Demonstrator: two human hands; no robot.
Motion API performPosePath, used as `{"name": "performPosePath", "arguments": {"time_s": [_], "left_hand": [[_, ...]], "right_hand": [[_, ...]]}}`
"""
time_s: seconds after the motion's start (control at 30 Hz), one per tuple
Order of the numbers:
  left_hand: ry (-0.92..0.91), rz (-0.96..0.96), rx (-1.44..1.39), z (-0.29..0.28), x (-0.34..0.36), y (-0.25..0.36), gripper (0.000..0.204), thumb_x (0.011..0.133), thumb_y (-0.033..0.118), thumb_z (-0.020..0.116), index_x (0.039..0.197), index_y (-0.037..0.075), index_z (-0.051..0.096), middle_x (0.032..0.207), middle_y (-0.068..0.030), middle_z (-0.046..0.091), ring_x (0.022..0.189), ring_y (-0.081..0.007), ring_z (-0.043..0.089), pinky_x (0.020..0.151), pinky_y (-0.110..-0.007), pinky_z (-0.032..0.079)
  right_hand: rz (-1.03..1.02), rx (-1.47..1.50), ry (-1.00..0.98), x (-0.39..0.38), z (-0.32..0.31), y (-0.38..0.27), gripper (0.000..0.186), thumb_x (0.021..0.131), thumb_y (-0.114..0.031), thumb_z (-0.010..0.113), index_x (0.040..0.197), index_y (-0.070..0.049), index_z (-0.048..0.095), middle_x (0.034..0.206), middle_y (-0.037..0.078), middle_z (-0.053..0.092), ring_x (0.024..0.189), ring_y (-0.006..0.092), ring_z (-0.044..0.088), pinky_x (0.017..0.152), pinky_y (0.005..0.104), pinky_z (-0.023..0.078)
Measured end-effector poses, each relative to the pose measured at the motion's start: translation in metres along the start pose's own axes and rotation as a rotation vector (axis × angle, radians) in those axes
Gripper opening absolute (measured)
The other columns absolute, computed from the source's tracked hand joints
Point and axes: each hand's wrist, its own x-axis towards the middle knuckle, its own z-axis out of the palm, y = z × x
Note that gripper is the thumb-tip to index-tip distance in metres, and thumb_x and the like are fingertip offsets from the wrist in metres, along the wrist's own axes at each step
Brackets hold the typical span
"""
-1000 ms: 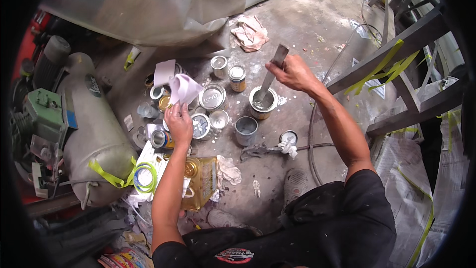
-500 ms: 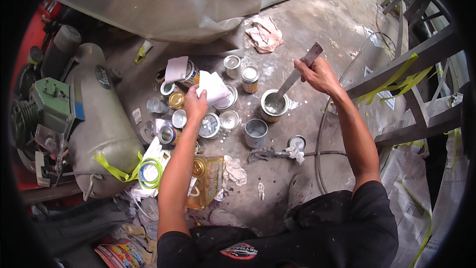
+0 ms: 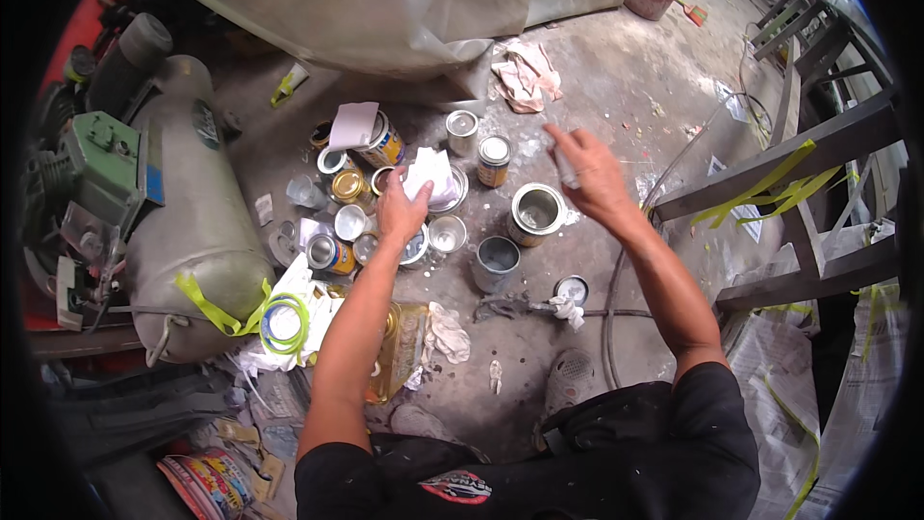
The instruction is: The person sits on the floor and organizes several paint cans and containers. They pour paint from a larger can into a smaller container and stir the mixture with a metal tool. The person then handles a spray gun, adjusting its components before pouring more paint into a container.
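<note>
My left hand (image 3: 402, 212) is closed on a folded piece of white paper (image 3: 430, 176), above a cluster of paint cans. My right hand (image 3: 595, 178) is raised beside an open paint can (image 3: 539, 216), its index finger reaching up and left. At its fingers a pale, blurred sliver shows, seemingly the flat metal stirring stick (image 3: 568, 173); the rest of the stick is hidden. No stick stands in the open can. A grey plastic cup (image 3: 496, 265) is just nearer than the can. A lidded small can (image 3: 495, 161) and a silver-topped can (image 3: 462, 132) stand farther off.
An air compressor tank (image 3: 197, 221) lies at left. A yellow oil jug (image 3: 409, 351) is partly behind my left forearm. A black hose (image 3: 613, 299) crosses the floor near a can lid (image 3: 571, 290). Grey frames (image 3: 808, 164) stand right; a pink rag (image 3: 526, 76) lies beyond.
The metal stick has come out of the open can, and my right hand has shifted left and downward. My left hand still holds the paper, moved slightly right. The whole view has shifted a little.
</note>
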Motion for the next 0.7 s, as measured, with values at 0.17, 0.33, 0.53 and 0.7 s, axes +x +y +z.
{"name": "performPosePath", "arguments": {"time_s": [0.17,0.33,0.53,0.7], "left_hand": [[0.002,0.062,-0.02,-0.005,0.0,0.01,0.086,0.074,0.042,0.083,0.142,0.004,0.045,0.128,-0.0215,0.062,0.12,-0.038,0.058,0.105,-0.047,0.041],[0.078,0.09,-0.075,-0.006,-0.001,0.007,0.091,0.074,0.046,0.084,0.143,0.002,0.044,0.131,-0.0231,0.058,0.122,-0.0396,0.055,0.106,-0.049,0.039],[0.139,0.182,0.068,-0.009,-0.006,0.011,0.093,0.076,0.054,0.08,0.145,0.003,0.042,0.14,-0.0225,0.047,0.132,-0.0404,0.043,0.111,-0.052,0.03],[0.192,0.259,0.156,-0.013,-0.008,0.019,0.092,0.078,0.052,0.08,0.144,0.001,0.042,0.143,-0.025,0.043,0.134,-0.0407,0.042,0.111,-0.052,0.032]], "right_hand": [[-0.148,-0.196,-0.054,-0.021,0.089,-0.004,0.048,0.087,-0.01,0.053,0.135,-0.013,0.056,0.097,0.013,0.057,0.094,0.0288,0.058,0.086,0.045,0.042],[-0.094,-0.213,-0.246,-0.019,0.132,-0.022,0.053,0.088,-0.015,0.053,0.141,-0.012,0.051,0.114,0.016,0.056,0.109,0.0317,0.054,0.097,0.0515,0.039],[0.024,-0.262,-0.337,-0.018,0.166,-0.03,0.061,0.092,-0.023,0.051,0.151,-0.009,0.042,0.155,0.023,0.036,0.141,0.0448,0.036,0.115,0.0618,0.025],[0.021,-0.264,-0.298,-0.014,0.171,-0.031,0.066,0.087,-0.022,0.062,0.149,-0.01,0.041,0.147,0.024,0.043,0.136,0.0438,0.04,0.11,0.0613,0.03]]}}
